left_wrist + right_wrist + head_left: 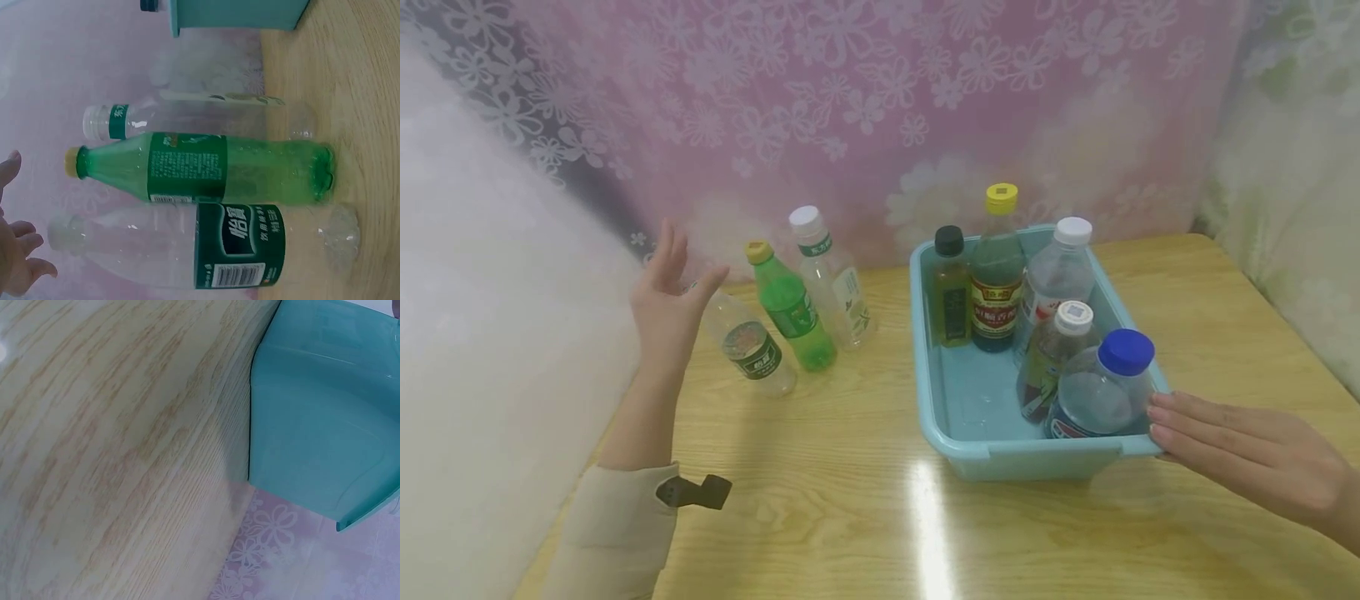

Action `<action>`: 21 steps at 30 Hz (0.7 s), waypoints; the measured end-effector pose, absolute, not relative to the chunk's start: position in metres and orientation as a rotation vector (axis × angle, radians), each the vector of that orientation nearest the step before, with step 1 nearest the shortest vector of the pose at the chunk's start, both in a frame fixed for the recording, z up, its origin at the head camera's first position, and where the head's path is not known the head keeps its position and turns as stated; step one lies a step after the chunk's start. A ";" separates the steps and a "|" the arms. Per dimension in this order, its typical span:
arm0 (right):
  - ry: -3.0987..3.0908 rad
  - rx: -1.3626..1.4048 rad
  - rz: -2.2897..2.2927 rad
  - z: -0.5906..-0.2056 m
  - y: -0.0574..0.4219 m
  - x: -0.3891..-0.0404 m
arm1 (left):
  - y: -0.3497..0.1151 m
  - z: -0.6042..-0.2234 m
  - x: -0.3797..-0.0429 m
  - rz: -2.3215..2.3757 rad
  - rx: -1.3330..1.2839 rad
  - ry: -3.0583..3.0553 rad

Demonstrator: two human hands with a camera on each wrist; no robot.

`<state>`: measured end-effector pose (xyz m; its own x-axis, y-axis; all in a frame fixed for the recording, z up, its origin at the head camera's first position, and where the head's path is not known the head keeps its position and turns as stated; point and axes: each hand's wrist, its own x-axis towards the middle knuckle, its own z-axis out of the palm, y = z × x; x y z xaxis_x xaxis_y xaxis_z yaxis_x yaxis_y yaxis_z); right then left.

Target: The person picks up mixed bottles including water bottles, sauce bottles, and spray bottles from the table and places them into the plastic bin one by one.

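My left hand [664, 308] is raised by the neck of a clear bottle with a green label [756, 354], thumb spread away from the fingers. The left wrist view shows that hand [19, 250] beside the bottle's top, holding nothing. Next to it stand a green bottle with a yellow cap [793, 312] and a clear, white-capped bottle [838, 283]. On the right, my right hand [1262, 450] touches the corner rim of a light blue plastic basin [925, 375] with straight fingers. In the right wrist view the basin wall [325, 425] shows, while that hand is almost wholly out of frame.
Inside the basin stand a small black-capped bottle [952, 292], a yellow-capped sauce bottle [996, 283], a large white-capped bottle [1060, 271], a smaller white-capped bottle [1048, 367] and a blue-capped jar [1101, 396]. Floral cloth [865, 125] hangs behind the wooden table [820, 500].
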<state>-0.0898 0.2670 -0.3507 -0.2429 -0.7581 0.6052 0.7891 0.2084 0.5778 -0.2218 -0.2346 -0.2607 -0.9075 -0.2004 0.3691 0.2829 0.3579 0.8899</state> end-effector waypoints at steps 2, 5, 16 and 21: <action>-1.013 -0.124 -1.516 -0.351 0.266 -0.090 | -0.241 -0.265 -0.225 -1.601 -0.023 -2.226; -1.007 -0.123 -1.527 -0.350 0.266 -0.090 | -0.249 -0.272 -0.229 -1.635 -0.016 -2.250; -0.840 -0.275 -1.670 -0.348 0.265 -0.088 | -0.262 -0.298 -0.234 -1.656 0.041 -2.403; -0.821 -0.298 -1.674 -0.352 0.267 -0.091 | -0.260 -0.306 -0.234 -1.681 -0.036 -2.293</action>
